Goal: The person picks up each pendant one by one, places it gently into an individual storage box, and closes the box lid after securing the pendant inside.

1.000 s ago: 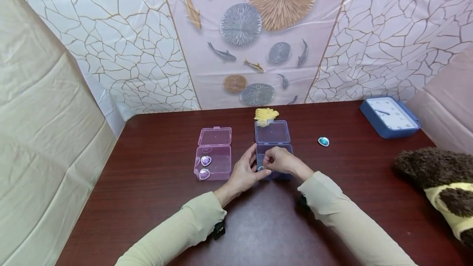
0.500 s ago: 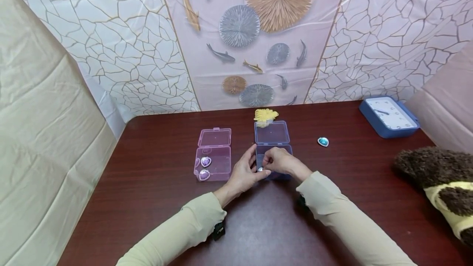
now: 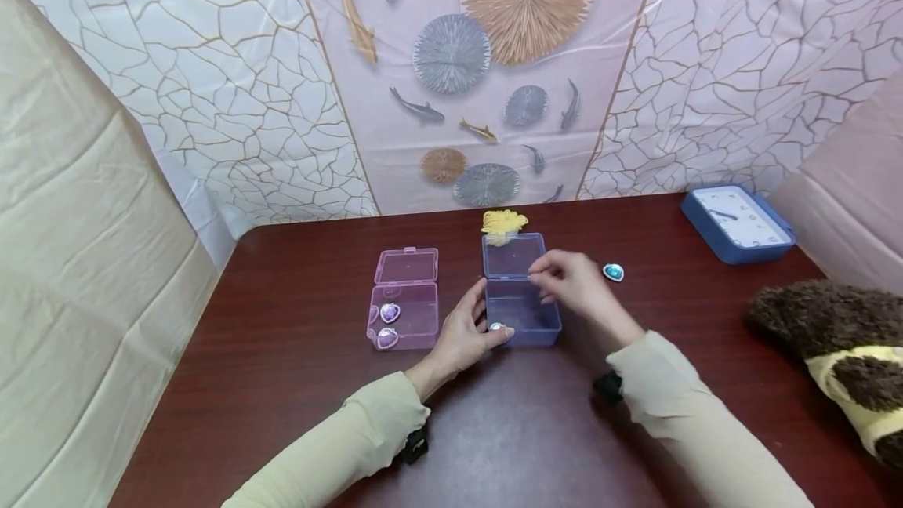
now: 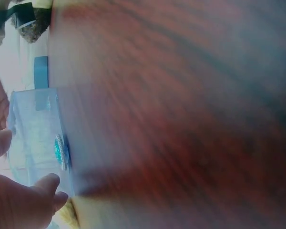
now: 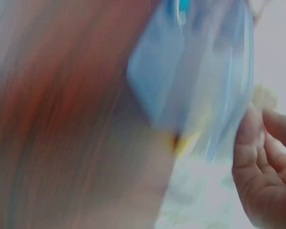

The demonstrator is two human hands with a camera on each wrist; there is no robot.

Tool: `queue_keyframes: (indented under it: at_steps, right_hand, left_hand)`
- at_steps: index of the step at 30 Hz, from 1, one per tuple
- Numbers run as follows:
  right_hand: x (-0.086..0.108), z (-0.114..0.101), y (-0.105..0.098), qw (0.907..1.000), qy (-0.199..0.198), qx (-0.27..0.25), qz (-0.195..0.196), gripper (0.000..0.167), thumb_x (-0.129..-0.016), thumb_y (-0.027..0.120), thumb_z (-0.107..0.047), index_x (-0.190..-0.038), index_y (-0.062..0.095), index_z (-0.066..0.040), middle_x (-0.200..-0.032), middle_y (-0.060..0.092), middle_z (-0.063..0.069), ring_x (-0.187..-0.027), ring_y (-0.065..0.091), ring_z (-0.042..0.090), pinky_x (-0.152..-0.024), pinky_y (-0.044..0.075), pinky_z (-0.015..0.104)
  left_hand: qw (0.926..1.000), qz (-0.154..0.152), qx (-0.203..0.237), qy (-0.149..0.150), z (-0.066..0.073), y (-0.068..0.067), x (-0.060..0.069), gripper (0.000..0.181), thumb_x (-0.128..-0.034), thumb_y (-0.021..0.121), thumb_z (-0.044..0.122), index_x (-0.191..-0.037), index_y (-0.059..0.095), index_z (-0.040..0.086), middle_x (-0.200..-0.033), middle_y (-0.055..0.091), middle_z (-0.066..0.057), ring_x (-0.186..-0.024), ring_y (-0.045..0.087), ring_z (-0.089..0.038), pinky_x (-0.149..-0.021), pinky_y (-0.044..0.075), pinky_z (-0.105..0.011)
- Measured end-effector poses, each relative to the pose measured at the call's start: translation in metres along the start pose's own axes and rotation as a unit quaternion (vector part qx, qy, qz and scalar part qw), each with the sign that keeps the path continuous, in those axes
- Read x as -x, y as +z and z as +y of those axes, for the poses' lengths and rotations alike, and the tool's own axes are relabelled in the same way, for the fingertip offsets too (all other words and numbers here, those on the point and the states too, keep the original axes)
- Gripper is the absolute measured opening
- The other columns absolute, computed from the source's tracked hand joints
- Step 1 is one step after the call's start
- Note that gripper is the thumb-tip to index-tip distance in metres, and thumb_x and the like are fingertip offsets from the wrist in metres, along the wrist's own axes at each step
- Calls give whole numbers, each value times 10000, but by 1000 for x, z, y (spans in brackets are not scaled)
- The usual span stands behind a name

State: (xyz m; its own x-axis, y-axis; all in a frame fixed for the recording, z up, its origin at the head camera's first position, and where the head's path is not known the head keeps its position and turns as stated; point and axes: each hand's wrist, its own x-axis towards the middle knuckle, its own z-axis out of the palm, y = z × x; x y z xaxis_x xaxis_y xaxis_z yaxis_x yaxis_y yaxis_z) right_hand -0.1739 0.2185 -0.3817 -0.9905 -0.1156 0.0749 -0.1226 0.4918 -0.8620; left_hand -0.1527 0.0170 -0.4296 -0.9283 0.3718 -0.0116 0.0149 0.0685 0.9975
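Clock (image 3: pixel 741 224) and brown plush (image 3: pixel 811 318) sit right of the blue box (image 3: pixel 532 337)

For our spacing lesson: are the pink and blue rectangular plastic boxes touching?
Apart: the head view shows table between the pink box and the blue box.

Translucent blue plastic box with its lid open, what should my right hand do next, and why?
Probably reach right for the loose teal, pale-rimmed gem: the right hand appears empty and is near it, while the left hand steadies the blue box, where a matching gem lies.
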Motion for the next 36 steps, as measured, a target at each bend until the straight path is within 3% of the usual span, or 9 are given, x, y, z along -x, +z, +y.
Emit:
queue_keyframes:
  at_steps: [4,6,9,12,17,26,33,36]
  right_hand:
    - [-1,32,-40,9913,405,-341,1206,216,-895,597,-9,-1063,610,126,-808,658,140,-601,624,29,-604,579,227]
    - [2,48,-58,9856,821,-230,1457,266,-903,590,-32,-1122,591,119,-792,638,33,-613,607,-25,-608,561,171]
    - [5,66,-72,9815,1343,-81,1359,321,-906,584,-52,-1182,561,112,-774,594,-38,-630,594,-43,-627,552,148]
    - [5,75,-76,9819,1551,16,1084,346,-904,572,-33,-1211,532,120,-806,578,2,-648,579,-36,-642,559,163]
    - [3,80,-74,9817,1655,334,876,349,-893,589,-26,-1211,542,108,-824,565,56,-641,562,-24,-625,557,169]
    - [-1,82,-74,9799,1706,547,878,293,-860,626,-14,-1117,569,115,-868,612,136,-615,576,-1,-588,562,193]
    - [2,78,-73,9788,1824,355,863,267,-852,632,-7,-1063,509,101,-836,589,102,-598,581,16,-572,565,203]
    - [5,75,-69,9813,1725,-90,852,271,-881,604,-14,-1089,481,108,-781,583,23,-611,594,12,-583,569,205]
  left_hand:
    - [9999,25,-138,-95,1,-1,1,870,-775,725,-14,-1485,223,32,-1539,235,-142,-1378,291,-332,-1071,359,-433]
    - [9999,5,-126,-113,0,-1,2,867,-783,724,-3,-1487,219,39,-1543,226,-135,-1381,283,-335,-1075,352,-437]
    - [9999,14,-68,-128,-1,-2,3,864,-786,722,-3,-1488,219,39,-1538,238,-138,-1378,290,-332,-1078,345,-441]
    - [9999,21,-16,-110,0,-2,2,863,-787,720,-7,-1487,218,37,-1536,244,-141,-1378,292,-328,-1080,342,-440]
    - [9999,4,-16,-107,0,-1,1,861,-792,715,-5,-1489,210,33,-1544,227,-127,-1385,278,-321,-1084,337,-433]
    - [9999,21,-82,-86,-1,0,0,857,-789,717,-7,-1485,218,27,-1541,239,-124,-1381,290,-317,-1080,343,-430]
    - [9999,34,-97,-96,0,0,1,857,-789,720,-2,-1486,221,31,-1543,234,-120,-1381,290,-318,-1078,345,-431]
    - [9999,32,-84,-95,0,0,1,856,-791,718,-2,-1486,219,31,-1543,232,-124,-1381,290,-320,-1079,344,-433]
